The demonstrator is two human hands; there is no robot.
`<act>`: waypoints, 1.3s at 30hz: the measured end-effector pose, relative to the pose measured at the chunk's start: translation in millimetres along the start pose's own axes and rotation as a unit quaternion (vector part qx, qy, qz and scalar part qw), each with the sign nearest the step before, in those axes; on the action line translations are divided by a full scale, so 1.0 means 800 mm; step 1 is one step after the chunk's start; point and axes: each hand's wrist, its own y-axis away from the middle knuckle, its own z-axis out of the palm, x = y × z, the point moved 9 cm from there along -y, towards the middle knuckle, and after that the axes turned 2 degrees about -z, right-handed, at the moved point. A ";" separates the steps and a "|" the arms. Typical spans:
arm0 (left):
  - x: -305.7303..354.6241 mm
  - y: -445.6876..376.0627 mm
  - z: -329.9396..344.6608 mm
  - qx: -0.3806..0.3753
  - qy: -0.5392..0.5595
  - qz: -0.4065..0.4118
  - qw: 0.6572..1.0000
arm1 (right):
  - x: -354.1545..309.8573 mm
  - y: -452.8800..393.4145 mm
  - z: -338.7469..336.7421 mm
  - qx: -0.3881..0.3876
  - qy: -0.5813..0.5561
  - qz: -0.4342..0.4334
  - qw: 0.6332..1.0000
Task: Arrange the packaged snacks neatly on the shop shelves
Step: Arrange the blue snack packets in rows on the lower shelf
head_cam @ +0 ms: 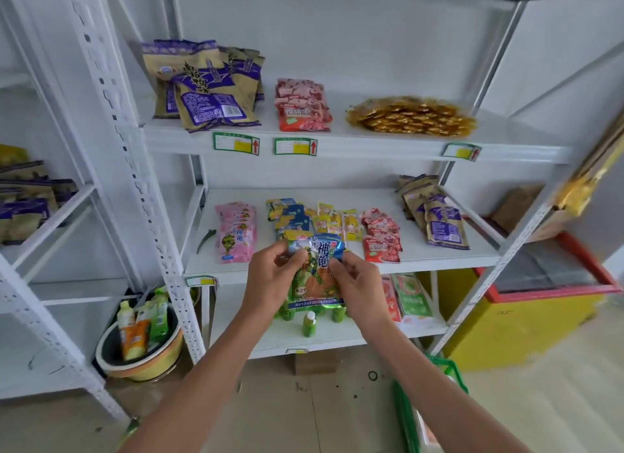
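Both hands, left hand (271, 277) and right hand (359, 285), are pinching a blue-green snack packet (315, 270), which is hiding the green bottles (309, 324) just below; the stuff at the far right is blurring out.

The snack packet (315, 270) was glossy, crinkled foil-like plastic. The shelves (337, 142) were smooth, white-painted metal, with perforated uprights (135, 169). Gold wrappers (410, 116) near the top shelf's right edge shone metallic. The labels (235, 143) looked like paper.

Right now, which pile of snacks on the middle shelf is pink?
The pink pile at the left end of the middle shelf. The other piles there are blue-yellow, yellow, red and brown-purple.
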 end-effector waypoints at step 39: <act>0.002 0.027 0.084 -0.025 0.142 -0.196 0.970 | -0.022 -0.002 -0.071 0.009 0.068 -0.036 0.997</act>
